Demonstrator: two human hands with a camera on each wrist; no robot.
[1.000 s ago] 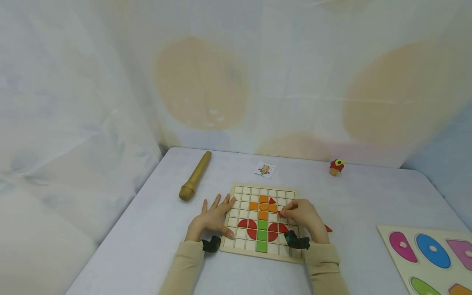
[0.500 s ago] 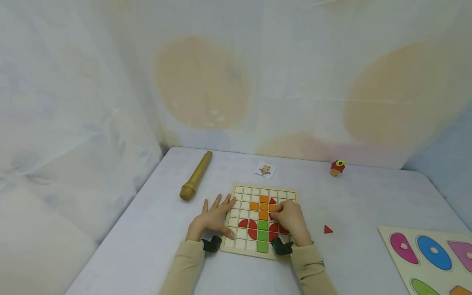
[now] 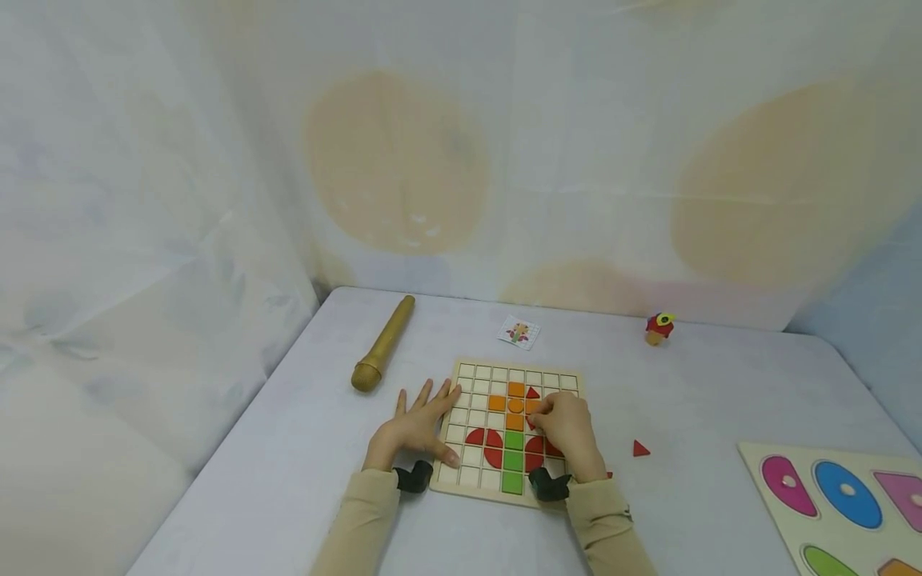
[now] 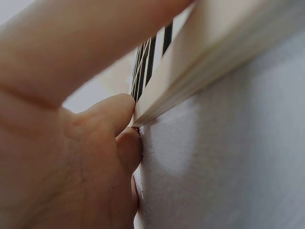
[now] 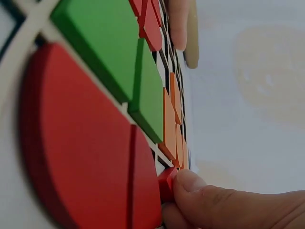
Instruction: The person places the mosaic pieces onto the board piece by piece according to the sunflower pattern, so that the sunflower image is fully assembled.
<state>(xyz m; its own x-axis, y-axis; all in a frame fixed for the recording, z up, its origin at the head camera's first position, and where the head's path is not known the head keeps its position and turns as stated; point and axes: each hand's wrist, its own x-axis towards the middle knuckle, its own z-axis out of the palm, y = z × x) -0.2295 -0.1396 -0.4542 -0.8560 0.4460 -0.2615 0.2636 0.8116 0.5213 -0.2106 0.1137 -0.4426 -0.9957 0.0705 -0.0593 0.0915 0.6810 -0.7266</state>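
Observation:
A wooden grid board (image 3: 490, 499) lies on the table, set with green squares (image 3: 513, 461), orange squares (image 3: 497, 403), an orange circle (image 3: 515, 406) and red quarter-circles (image 3: 493, 458). The left hand (image 3: 409, 430) spreads over the board's left edge, thumb and fingertips resting on the rim. Over the board's right half, the right hand (image 3: 569, 424) pinches a small red triangle (image 5: 167, 183) between thumb and finger, at a cell right of the lowest orange square. Another red triangle (image 3: 532, 393) sits in a cell above. The right hand covers part of the board.
Right of the board lies a loose red triangle (image 3: 640, 449); another red piece (image 3: 609, 474) shows beside the right sleeve. Behind the board is a picture card (image 3: 519, 332). A gold microphone (image 3: 383, 344), a small parrot toy (image 3: 659, 328) and a knobbed shape puzzle (image 3: 828, 496) stand around.
The right hand has moved left across the board with its red triangle, then stayed nearly still beside the lowest orange square. The left hand has kept its place on the edge.

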